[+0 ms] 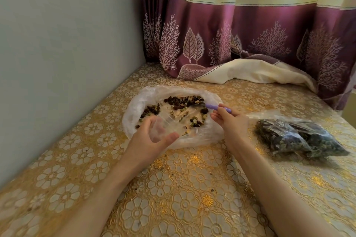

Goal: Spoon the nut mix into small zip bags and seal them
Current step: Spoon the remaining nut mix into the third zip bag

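Observation:
A large clear plastic bag (134, 102) lies open on the table with the nut mix (185, 101) of dark raisins and pale nuts spread inside. My left hand (152, 136) holds a small clear zip bag (163, 125) over the near edge of the big bag, fingers curled round it. My right hand (231, 121) grips a purple-handled spoon (215, 106), whose bowl end reaches into the mix at the right side of the big bag.
Several filled small zip bags (300, 136) lie in a pile on the right. The table carries a gold flower-pattern cloth (183, 188). A grey wall (57, 44) runs along the left and a purple and cream curtain (250, 40) drapes onto the table at the back.

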A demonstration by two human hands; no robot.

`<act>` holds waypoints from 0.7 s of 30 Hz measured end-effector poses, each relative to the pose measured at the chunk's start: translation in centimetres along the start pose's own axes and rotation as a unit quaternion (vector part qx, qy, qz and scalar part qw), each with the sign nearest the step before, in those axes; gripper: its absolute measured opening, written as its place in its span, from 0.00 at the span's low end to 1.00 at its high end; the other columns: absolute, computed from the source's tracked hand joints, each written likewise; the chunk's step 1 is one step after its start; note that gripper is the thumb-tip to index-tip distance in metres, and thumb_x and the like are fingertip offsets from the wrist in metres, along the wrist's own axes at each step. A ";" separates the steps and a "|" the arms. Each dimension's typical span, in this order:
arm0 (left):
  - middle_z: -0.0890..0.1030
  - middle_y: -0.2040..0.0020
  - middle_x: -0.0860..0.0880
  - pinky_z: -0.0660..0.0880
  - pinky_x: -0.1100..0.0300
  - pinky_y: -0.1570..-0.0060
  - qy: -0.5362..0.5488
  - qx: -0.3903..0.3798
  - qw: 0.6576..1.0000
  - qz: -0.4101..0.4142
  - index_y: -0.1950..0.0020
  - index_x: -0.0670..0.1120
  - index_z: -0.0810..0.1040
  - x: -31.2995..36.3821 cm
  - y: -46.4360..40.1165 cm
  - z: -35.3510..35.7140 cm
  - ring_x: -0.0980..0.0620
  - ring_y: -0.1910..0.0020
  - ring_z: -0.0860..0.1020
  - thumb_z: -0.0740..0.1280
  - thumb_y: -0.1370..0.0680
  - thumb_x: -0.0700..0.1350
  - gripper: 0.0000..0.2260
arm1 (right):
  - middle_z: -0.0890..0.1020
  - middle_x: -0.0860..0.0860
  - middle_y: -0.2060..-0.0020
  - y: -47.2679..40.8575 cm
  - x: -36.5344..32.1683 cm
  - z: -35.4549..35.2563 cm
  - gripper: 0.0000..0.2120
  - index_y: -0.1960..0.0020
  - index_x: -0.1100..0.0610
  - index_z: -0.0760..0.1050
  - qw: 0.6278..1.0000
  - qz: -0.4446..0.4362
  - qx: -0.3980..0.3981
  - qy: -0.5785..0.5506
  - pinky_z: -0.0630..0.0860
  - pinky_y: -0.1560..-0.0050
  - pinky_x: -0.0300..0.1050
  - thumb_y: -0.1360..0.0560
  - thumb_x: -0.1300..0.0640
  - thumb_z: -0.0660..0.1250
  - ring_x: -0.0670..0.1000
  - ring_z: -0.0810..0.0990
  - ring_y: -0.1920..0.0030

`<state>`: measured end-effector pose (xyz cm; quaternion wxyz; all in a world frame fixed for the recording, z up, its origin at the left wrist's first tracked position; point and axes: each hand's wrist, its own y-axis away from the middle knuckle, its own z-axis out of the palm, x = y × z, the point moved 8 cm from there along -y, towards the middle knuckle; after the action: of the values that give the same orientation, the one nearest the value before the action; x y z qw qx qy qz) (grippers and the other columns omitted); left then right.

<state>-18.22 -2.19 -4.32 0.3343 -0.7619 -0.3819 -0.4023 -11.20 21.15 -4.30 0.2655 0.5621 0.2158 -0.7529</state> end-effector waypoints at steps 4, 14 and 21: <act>0.79 0.47 0.58 0.71 0.75 0.63 0.044 0.024 0.999 0.006 0.41 0.51 0.72 -0.3 -0.2 -0.6 0.68 0.53 0.77 0.69 0.36 0.65 0.29 | 0.84 0.51 0.71 0.3 0.0 -0.3 0.04 0.54 0.62 0.77 0.997 0.037 0.010 -0.071 0.78 0.66 0.33 0.24 0.68 0.64 0.46 0.81 0.69; 0.79 0.49 0.56 0.70 0.77 0.63 0.060 0.041 0.997 0.002 0.40 0.51 0.71 -0.1 -0.1 -1.0 0.71 0.55 0.76 0.68 0.38 0.66 0.31 | 0.81 0.51 0.73 1.4 -1.9 -0.3 0.08 0.62 0.62 0.79 0.999 0.019 -0.010 -0.045 0.74 0.69 0.34 0.25 0.66 0.65 0.48 0.76 0.69; 0.82 0.50 0.50 0.71 0.66 0.69 0.086 0.051 0.995 -0.019 0.39 0.50 0.71 -0.6 -0.2 -1.3 0.59 0.67 0.74 0.69 0.37 0.66 0.32 | 0.79 0.54 0.71 2.2 -5.9 1.2 0.07 0.59 0.64 0.79 0.995 -0.018 -0.087 -0.039 0.70 0.70 0.36 0.27 0.66 0.63 0.47 0.74 0.72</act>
<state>-19.15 -3.37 -4.20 0.3965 -0.6989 -0.3861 -0.4531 -9.31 19.64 1.61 0.3082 0.5034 0.2795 -0.7573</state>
